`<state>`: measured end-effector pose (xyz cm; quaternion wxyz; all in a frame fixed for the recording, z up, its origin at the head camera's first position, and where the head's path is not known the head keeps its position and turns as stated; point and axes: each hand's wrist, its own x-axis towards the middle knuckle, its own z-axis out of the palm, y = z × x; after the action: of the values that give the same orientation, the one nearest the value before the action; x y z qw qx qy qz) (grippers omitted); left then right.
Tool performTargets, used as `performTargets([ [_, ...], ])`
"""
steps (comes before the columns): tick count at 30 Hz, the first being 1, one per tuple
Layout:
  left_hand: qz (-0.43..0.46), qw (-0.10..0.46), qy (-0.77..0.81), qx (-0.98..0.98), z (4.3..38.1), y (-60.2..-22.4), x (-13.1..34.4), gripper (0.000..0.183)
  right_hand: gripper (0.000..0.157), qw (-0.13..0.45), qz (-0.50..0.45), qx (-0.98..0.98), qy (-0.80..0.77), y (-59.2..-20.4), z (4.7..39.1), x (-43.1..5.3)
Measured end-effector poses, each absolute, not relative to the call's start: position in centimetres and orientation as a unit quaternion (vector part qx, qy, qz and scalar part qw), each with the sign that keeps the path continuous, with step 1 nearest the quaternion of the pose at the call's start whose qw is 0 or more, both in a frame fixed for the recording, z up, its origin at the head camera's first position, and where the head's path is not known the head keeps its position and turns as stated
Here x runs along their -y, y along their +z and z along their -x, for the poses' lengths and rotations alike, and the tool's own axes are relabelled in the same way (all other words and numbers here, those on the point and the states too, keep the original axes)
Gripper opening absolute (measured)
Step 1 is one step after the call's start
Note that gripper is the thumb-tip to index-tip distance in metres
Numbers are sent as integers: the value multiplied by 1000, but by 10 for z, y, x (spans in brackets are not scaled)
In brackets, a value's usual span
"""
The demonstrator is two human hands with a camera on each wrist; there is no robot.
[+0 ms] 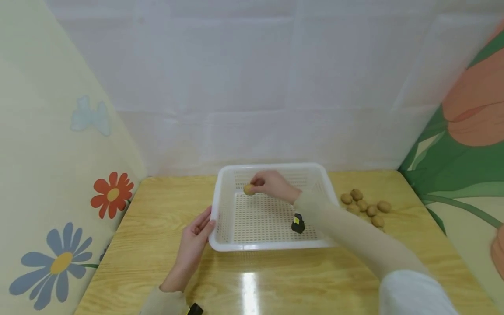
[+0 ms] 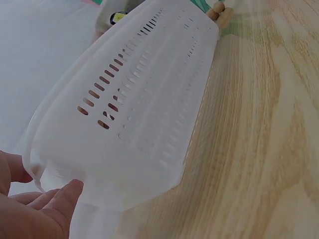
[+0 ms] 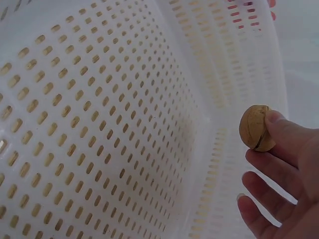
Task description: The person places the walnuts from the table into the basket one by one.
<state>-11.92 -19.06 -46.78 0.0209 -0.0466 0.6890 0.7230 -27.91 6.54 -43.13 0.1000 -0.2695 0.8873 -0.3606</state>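
Note:
A white perforated plastic basket stands on the wooden table. My right hand is over the basket's far left part and pinches a walnut between thumb and fingers. In the right wrist view no other walnut shows on the basket floor. My left hand holds the basket's left rim, thumb on the rim and fingers against the outer wall. To the right of the basket lies a loose group of several walnuts, partly hidden by the right sleeve.
The wooden table reaches back to a white cloth backdrop. Panels with painted flowers flank it, a red flower on the left and large green leaves on the right. The right arm crosses the basket's right rim.

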Motion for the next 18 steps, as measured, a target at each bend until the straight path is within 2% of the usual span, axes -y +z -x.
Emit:
performTargets([
  [11, 36, 10, 729, -684, 117, -472, 187, 51, 23, 130, 285, -895, -317, -459, 283, -43],
  [18, 42, 10, 729, -683, 117, -471, 188, 53, 28, 137, 268, -906, -297, -467, 290, -34],
])
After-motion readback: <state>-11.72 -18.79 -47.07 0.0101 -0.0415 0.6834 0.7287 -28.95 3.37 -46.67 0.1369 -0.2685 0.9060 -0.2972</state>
